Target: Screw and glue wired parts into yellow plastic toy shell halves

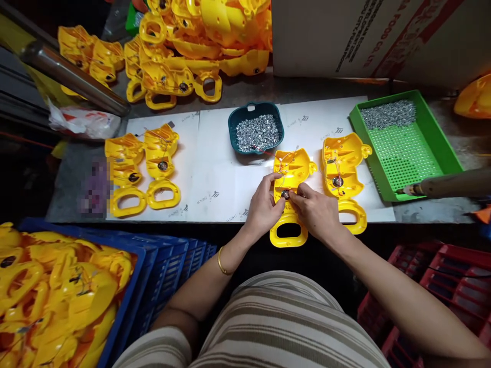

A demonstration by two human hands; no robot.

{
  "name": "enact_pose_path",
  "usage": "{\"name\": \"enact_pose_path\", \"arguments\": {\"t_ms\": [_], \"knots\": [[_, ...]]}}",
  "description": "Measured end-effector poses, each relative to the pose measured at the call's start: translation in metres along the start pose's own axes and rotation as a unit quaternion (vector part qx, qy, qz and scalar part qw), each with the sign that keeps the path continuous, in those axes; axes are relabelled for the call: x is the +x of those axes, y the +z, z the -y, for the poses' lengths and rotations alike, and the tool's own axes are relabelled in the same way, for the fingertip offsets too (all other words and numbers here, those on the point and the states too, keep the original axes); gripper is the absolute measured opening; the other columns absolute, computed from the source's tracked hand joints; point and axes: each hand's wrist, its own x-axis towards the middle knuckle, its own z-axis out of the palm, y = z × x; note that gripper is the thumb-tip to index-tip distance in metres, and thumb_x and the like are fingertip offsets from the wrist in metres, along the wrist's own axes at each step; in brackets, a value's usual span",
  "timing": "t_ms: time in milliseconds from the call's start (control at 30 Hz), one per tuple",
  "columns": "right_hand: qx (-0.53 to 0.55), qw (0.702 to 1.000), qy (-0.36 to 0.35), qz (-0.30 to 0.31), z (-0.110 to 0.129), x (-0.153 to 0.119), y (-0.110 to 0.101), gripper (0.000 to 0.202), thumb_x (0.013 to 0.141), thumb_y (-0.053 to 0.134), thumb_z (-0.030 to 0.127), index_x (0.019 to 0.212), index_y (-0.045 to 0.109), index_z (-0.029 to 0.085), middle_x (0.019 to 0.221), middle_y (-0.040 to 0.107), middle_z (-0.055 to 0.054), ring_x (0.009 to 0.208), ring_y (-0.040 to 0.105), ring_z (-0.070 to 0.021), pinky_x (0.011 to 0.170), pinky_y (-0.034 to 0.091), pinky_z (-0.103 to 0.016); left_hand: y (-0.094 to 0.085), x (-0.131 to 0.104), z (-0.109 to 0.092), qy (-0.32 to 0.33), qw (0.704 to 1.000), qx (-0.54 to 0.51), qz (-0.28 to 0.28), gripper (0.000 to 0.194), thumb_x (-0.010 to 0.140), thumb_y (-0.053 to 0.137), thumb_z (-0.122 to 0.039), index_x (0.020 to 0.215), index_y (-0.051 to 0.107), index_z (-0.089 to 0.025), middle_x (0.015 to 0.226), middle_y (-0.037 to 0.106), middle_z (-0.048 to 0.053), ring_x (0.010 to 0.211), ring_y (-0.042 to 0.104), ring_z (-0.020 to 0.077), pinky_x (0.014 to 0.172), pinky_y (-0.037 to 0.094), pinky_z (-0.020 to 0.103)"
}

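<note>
At the front edge of the bench lies a yellow plastic shell half (293, 171) with a handle loop, its hollow side up and thin red and white wires inside. My left hand (264, 203) grips its left side, thumb at a small round speaker (285, 194) in the shell. My right hand (316, 210) has curled fingers, with fingertips pressed on the speaker's right edge; whatever else they pinch is hidden. Right of it sits a second wired yellow shell half (343, 166) with its own speaker, partly behind my right hand.
A dark green tub (256, 128) and a green basket (408, 148) hold small metal screws. A screwdriver-like tool (452, 184) juts in from the right. Two wired shells (163, 153) lie left, more are piled behind. A carton (345, 36) stands behind; a blue crate (153, 271) of shells is lower left.
</note>
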Motion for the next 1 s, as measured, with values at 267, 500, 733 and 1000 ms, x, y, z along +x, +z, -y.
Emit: {"name": "enact_pose_path", "arguments": {"t_ms": [267,500,733,1000], "knots": [[0.067,0.985,-0.034,-0.157,-0.014,-0.002,0.018,0.023,0.096,0.051,0.035,0.105,0.07,0.026,0.09,0.066,-0.001,0.066,0.063,-0.0136,0.045,0.021,-0.026,-0.017,0.0,-0.009,-0.026,1.0,0.012,-0.009,0.045,0.079,0.069,-0.029,0.121,0.055,-0.022,0.116,0.065,0.006,0.05,0.059,0.0032,0.046,0.047,0.015],[0.223,0.921,-0.085,-0.308,-0.015,-0.014,0.022,0.02,0.096,0.054,0.028,0.101,0.071,0.019,0.079,0.064,0.001,0.057,0.058,-0.0076,0.049,0.033,-0.023,-0.043,0.042,-0.012,-0.13,0.987,-0.077,-0.061,0.041,0.086,0.058,-0.05,0.106,0.065,-0.014,0.068,0.063,-0.002,0.034,0.045,0.003,0.031,0.029,0.015],[0.258,0.914,-0.123,-0.289,-0.006,-0.019,0.024,0.019,0.095,0.054,0.023,0.103,0.07,0.016,0.077,0.063,0.0,0.052,0.053,-0.0062,0.049,0.037,-0.021,-0.031,0.071,-0.007,-0.144,0.99,-0.005,0.001,0.064,0.08,0.054,-0.072,0.053,0.059,-0.014,0.041,0.05,-0.002,0.03,0.041,0.0047,0.035,0.029,0.018],[0.231,0.921,-0.176,-0.261,0.0,-0.016,0.022,0.02,0.096,0.051,0.024,0.095,0.07,0.016,0.079,0.064,-0.003,0.063,0.062,-0.0118,0.05,0.04,-0.023,-0.008,0.08,-0.01,-0.181,0.957,-0.217,-0.069,0.032,0.078,0.072,-0.046,0.074,0.069,-0.014,0.042,0.033,-0.012,0.034,0.021,0.0004,0.036,0.014,0.016]]}}
